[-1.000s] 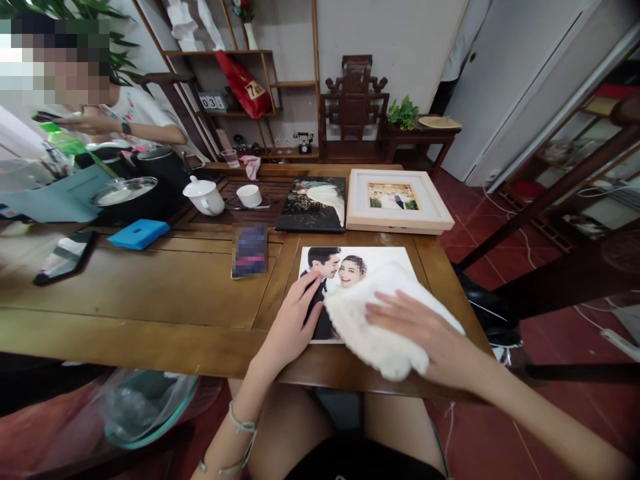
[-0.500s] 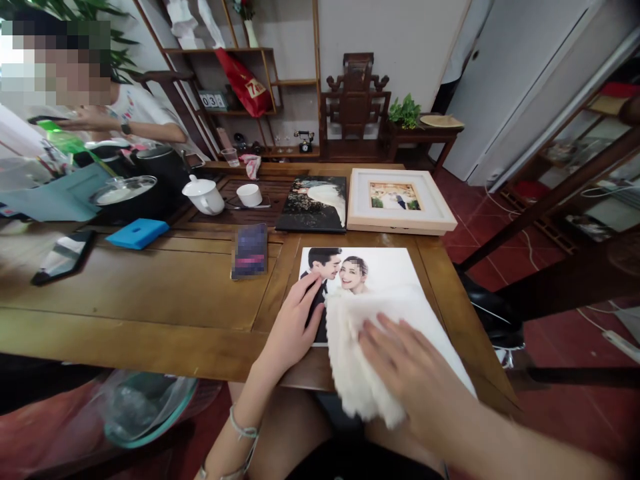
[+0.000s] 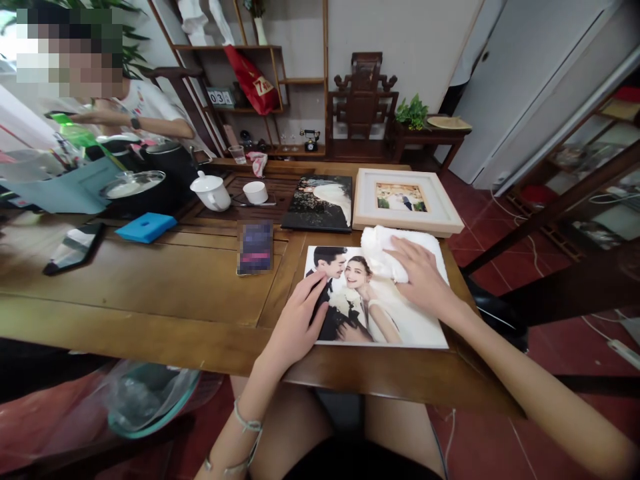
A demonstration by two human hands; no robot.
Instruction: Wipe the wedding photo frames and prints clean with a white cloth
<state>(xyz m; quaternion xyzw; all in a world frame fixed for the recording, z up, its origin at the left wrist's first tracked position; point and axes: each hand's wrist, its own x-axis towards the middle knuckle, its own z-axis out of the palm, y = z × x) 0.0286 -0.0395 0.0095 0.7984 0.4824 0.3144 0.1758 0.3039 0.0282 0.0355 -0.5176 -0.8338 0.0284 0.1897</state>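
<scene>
A wedding photo panel (image 3: 395,317) of a couple lies flat at the table's front edge. My left hand (image 3: 301,313) rests on its left side with fingers stretched out, holding nothing. Over the panel's far right corner, my right hand (image 3: 417,270) presses down on a white cloth (image 3: 377,250), its fingers spread across it. The cloth is bunched and covers that corner. Behind the panel lie a dark photo board (image 3: 320,203) and a pale framed picture (image 3: 367,217), the cloth close to the frame's front edge.
A phone-like dark object (image 3: 255,248) lies left of the panel. Farther off are a blue block (image 3: 145,228), a white lidded cup (image 3: 210,192), a small white cup (image 3: 255,193) and a black pot (image 3: 133,193). A person in a white shirt (image 3: 153,107) sits at the far left.
My right hand has moved the cloth away from me, from the panel's near right part to its far right corner, uncovering the picture's lower part. My left hand stays on the panel.
</scene>
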